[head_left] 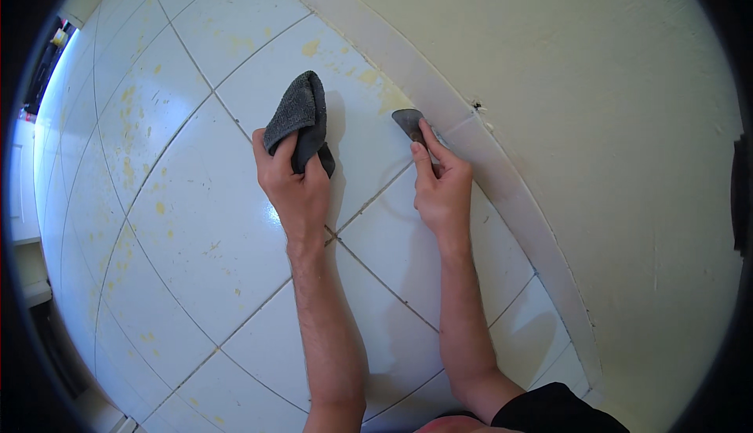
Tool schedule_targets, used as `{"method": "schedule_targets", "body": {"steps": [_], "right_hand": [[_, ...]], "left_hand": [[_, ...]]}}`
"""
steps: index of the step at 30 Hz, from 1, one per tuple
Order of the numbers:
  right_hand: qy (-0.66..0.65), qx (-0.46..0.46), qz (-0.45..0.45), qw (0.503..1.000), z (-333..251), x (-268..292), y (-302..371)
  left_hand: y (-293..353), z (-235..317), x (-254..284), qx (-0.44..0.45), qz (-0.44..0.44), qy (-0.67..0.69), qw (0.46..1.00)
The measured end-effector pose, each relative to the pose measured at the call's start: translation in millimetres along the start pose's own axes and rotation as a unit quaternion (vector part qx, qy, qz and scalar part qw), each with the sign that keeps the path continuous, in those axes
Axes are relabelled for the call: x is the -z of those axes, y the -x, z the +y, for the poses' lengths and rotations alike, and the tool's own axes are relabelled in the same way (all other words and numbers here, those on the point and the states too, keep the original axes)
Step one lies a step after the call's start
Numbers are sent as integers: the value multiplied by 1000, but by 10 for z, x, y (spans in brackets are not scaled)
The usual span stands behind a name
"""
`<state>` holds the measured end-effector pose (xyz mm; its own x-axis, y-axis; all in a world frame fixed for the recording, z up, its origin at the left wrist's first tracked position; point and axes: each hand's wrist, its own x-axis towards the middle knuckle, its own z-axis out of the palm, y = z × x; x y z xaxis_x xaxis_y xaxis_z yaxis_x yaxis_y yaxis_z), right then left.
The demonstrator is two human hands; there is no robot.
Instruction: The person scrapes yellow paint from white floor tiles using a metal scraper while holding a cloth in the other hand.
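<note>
Wall (pixel 612 119): cream, rough plaster, filling the frame from 12 o'clock round to 4 o'clock; small dark mark just above the trim near the scraper
Floor (pixel 196 221): white glossy tiles with dark grout lines, running from 7 o'clock up to 12 o'clock
Trim (pixel 510 190): pale baseboard strip between floor and wall, sweeping from 12 o'clock down to 5 o'clock
Left hand (pixel 296 186): at centre, fingers clenched round a dark grey cloth (pixel 302 115) bunched up and pressed on the tile, the free end pointing to 12 o'clock
Right hand (pixel 443 190): just right of centre, thumb and forefinger pinching a small dark scraper (pixel 408 123), its blade flat against the floor at the foot of the trim
Stains (pixel 129 131): yellowish paint-like flecks
Progress, as I judge it: the tiles under and below the hands, toward 6 o'clock, look mostly clean; a yellow patch sits just beside the scraper at 11 o'clock from it, and another near the top of that tile; the heavy speckling toward 9 and 10 o'clock looks untouched, so most of the floor seems left
Surroundings: white furniture edge (pixel 23 237) at 9 o'clock, dark gap at 10 o'clock, too blurred at the rim to tell what it is
In the way: nothing lies between the hands and the stains; the trim crowds the scraper on its right side
</note>
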<state>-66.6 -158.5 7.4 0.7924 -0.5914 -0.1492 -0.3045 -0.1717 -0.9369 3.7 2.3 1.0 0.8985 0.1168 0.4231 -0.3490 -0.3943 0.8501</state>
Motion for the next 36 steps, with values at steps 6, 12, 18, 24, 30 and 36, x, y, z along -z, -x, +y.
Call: {"method": "schedule_targets", "body": {"steps": [6,12,18,24,30,36], "right_hand": [[-6,-5,-30,1000,-59,45,26],[-33,12,-17,999,22,38,39],[11,101,21,995,52,-26,55],[25,-5,-39,999,-19,42,39],[-11,80,5,997,-2,-13,66],[0,31,-30,999,2,9,36]], "left_hand": [[-6,-49,8,-16,25,8,1000],[-8,-36,-10,-34,21,-10,999],[8,-43,-20,-29,22,-1,999],[10,-28,13,-8,-4,-20,1000],[9,-45,-19,-41,27,-28,998],[-6,-63,-5,-35,19,-8,999]]}}
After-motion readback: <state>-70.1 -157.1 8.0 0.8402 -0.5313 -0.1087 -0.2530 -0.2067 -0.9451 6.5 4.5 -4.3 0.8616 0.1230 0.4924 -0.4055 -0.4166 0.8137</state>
